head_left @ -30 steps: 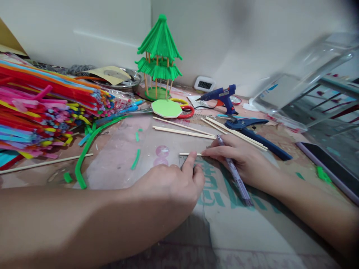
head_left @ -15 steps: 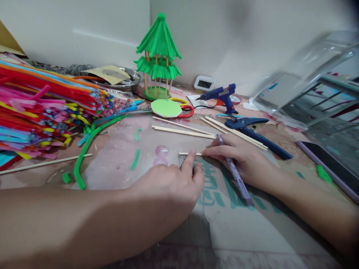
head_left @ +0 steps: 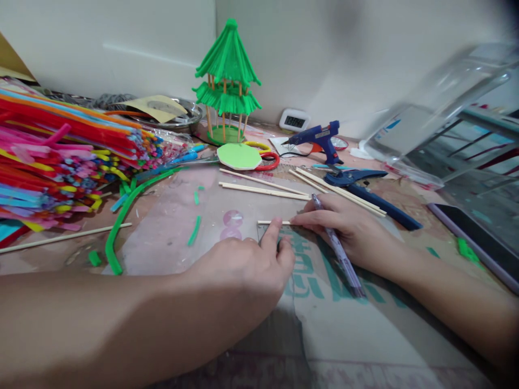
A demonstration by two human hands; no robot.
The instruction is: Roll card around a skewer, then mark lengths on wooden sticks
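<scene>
My left hand (head_left: 247,275) lies low over the work sheet, fingers curled, with the index fingertip pressed on a short thin wooden stick (head_left: 265,222). Under that finger shows the edge of a flat strip that looks like a clear ruler (head_left: 263,231); most of it is hidden by the hand. My right hand (head_left: 344,227) is closed, its fingertips at the stick's right end. A purple patterned pen (head_left: 343,256) rests slantwise in the same hand, its lower end pointing toward me. Just beyond the hands lie several loose wooden sticks (head_left: 263,191).
A green two-tier pavilion model (head_left: 229,81) stands at the back. Nearby are red-and-yellow scissors (head_left: 271,161) under a green octagonal card (head_left: 239,156), a blue glue gun (head_left: 320,139), blue cutters (head_left: 381,202) and a phone (head_left: 474,243). Colourful pipe cleaners (head_left: 60,156) pile up at left.
The view has shifted very slightly. Both hands, the stick and the pen stay essentially as they were.
</scene>
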